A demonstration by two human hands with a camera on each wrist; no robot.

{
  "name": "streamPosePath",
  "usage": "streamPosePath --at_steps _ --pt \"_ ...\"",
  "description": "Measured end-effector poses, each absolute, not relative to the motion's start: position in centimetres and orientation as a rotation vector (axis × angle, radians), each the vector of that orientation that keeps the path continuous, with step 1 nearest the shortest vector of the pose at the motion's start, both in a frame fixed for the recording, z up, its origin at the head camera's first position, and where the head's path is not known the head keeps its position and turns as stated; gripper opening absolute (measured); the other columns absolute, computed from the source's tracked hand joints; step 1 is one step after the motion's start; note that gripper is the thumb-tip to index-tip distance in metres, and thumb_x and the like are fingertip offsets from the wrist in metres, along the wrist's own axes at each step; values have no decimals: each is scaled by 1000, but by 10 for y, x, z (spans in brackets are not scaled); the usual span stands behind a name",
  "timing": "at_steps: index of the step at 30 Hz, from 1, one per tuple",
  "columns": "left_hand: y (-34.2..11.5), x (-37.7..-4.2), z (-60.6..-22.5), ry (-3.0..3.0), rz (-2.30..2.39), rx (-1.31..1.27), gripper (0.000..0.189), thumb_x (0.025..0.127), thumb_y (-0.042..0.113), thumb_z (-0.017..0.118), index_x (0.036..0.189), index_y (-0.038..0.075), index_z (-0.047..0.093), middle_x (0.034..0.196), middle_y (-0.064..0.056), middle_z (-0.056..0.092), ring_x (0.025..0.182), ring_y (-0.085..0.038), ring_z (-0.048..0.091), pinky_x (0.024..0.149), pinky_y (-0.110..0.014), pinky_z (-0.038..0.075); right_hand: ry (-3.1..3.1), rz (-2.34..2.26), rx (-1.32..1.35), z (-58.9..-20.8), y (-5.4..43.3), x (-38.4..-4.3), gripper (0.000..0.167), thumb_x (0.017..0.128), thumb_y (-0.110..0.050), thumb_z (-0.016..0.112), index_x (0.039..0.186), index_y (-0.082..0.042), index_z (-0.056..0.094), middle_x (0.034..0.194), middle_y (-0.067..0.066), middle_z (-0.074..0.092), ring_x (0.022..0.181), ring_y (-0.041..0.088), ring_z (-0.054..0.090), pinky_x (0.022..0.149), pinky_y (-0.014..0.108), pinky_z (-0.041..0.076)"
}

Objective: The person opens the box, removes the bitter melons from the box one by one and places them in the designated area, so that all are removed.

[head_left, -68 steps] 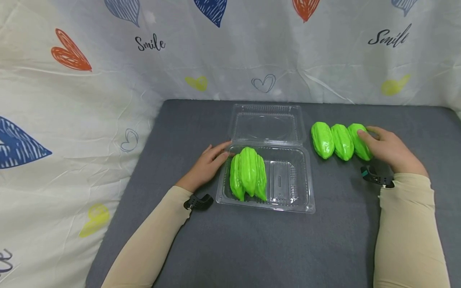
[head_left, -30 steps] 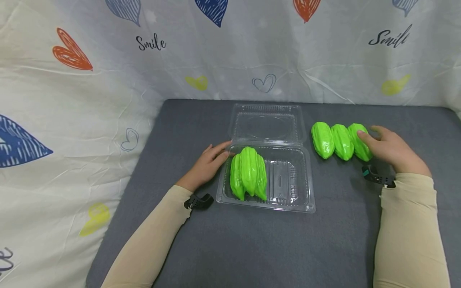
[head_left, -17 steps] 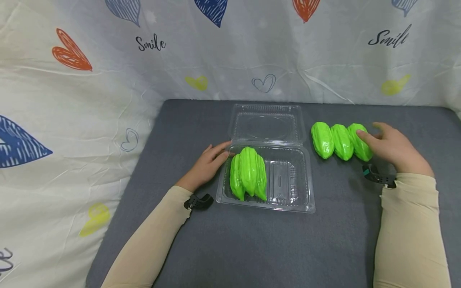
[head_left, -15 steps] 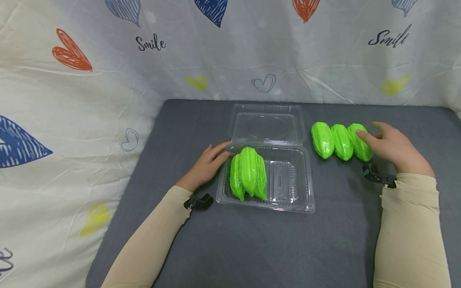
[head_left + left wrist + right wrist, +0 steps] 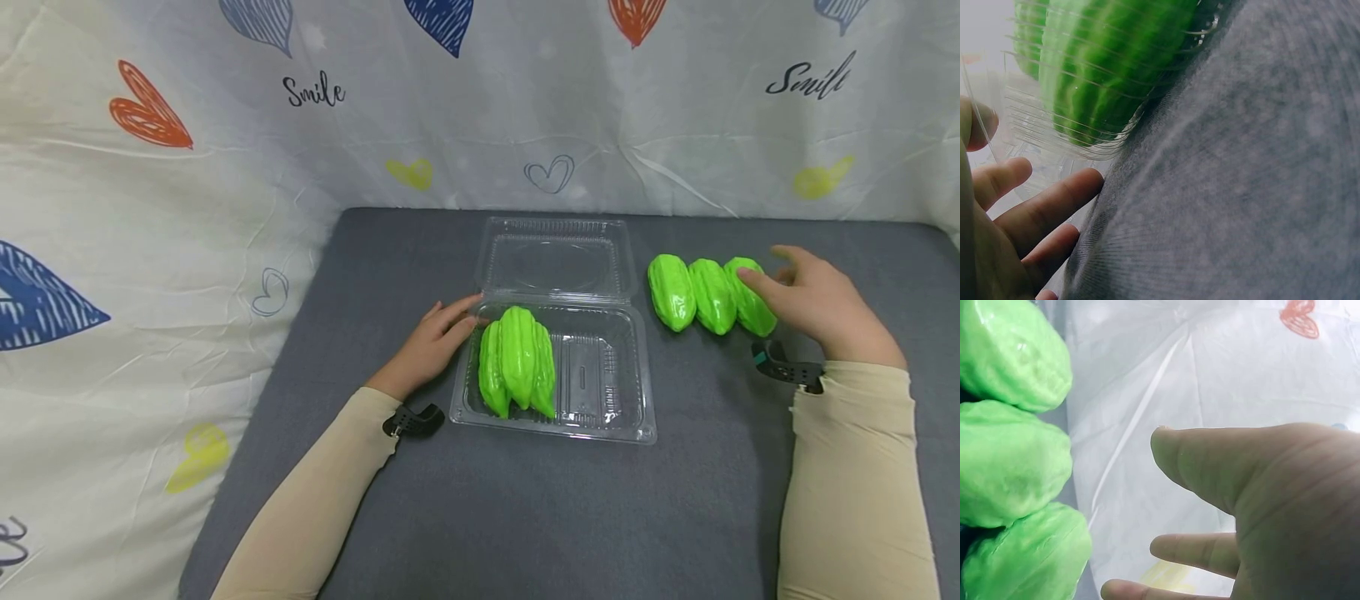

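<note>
In the head view, a clear plastic clamshell box lies with its lid folded back. Several glossy bright green ribbed fruits are bunched in its left half. At the box's left rim is my left hand, fingers extended with the tips right at the edge. Three more such green fruits lie side by side to the right. Over the rightmost one hovers my right hand, thumb and fingers spread. The right wrist view shows a gap between the thumb and the fruits.
A dark grey cloth covers the table. Behind and to the left hangs a white curtain printed with hearts and lettering. Black straps sit at both wrists.
My right hand has drawn slightly up and away from the rightmost fruit, its fingers spreading apart. The left hand, the box and the fruits stay where they were.
</note>
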State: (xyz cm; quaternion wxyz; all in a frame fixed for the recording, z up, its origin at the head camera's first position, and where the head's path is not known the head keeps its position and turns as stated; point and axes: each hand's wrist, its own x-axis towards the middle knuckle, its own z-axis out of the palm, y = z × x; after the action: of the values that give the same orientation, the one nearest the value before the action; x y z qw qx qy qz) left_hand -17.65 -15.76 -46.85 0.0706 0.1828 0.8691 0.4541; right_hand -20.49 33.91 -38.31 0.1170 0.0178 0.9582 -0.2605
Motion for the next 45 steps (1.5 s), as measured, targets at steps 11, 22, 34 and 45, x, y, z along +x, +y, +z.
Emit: streamPosePath --at_steps 11,22,34,45 --pt "-158 -177 -467 2613 1356 558 49 116 32 43 162 16 44 136 -8 71 141 -26 56 133 -47 -1 2831 -749 28 -374 327 -202 96 107 -63 39 164 8 12 144 50 39 125 67 44 96 79 41" --pt "-158 -177 -469 2614 1350 554 50 116 34 42 162 16 43 137 -7 71 142 -26 54 133 -48 -1 2830 -756 -11 -369 314 -200 98 105 -67 41 166 5 13 146 47 40 128 64 44 97 79 41" --pt "-157 -177 -468 2620 1346 553 49 116 32 42 162 16 43 136 -7 71 141 -26 55 133 -47 -1 2829 -750 -58 -364 297 -196 96 105 -65 44 166 4 16 147 44 43 128 62 47 97 75 43" --pt "-158 -177 -468 2612 1354 555 50 116 32 43 163 16 43 136 -8 71 140 -26 56 133 -47 -1 2829 -777 -118 -359 283 -194 96 104 -65 47 166 2 19 147 39 47 130 56 50 97 72 46"
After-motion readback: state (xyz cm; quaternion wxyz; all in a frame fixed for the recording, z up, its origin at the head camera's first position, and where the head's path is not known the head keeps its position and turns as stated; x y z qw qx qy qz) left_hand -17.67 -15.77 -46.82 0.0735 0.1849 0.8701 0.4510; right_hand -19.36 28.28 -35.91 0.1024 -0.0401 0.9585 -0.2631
